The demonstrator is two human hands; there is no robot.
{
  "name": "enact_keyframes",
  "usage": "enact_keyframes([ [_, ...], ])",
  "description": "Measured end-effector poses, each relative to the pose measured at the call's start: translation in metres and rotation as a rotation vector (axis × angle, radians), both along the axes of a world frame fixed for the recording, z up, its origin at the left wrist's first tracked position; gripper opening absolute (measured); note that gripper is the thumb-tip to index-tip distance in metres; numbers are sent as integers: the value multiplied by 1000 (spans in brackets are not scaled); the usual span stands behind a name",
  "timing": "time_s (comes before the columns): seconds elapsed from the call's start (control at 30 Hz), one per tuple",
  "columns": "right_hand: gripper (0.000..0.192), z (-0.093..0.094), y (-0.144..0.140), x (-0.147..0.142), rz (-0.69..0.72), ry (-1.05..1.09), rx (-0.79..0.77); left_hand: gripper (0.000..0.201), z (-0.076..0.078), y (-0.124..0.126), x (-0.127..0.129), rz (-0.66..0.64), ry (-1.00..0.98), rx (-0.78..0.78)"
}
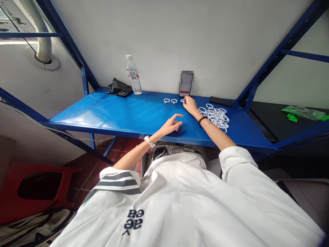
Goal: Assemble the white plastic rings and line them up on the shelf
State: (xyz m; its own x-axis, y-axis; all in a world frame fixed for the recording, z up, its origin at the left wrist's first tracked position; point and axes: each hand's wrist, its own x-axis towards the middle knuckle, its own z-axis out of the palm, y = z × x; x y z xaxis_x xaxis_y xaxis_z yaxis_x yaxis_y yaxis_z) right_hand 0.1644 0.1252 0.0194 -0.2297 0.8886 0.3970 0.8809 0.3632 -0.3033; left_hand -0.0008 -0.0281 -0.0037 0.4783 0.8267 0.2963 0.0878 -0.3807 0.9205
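Note:
Two white plastic rings with small tabs, a left ring and a middle one, lie side by side near the back of the blue table. In line with them, just to their right, is a third white ring, pinched at the fingertips of my right hand at table level. My left hand hovers over the table's front part, thumb and fingers apart, holding nothing. Beside my right wrist spreads a tangled pile of similar white rings, partly covered by my forearm.
Behind the rings, a phone leans upright on the wall. A black flat object lies at the back right. To the left stand a water bottle and a black plastic bag. Blue frame posts rise at both table ends.

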Motion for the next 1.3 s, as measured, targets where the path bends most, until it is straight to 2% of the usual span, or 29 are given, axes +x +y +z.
enact_keyframes([
  [0.17, 27, -15, 11, -5, -22, -48, -40, 47, -1, 1, 0, -9, 20, 11],
  [0.43, 27, -22, 12, 2, 46, -10, -2, 44, 0, 0, -1, -13, 25, 13],
  [0.97, 27, -23, 7, 4, 111, 50, -20, 43, 3, -2, -1, -10, 29, 2],
  [1.3, 25, -24, 7, 3, 99, 39, -33, 42, 3, -2, -1, -7, 52, 7],
])
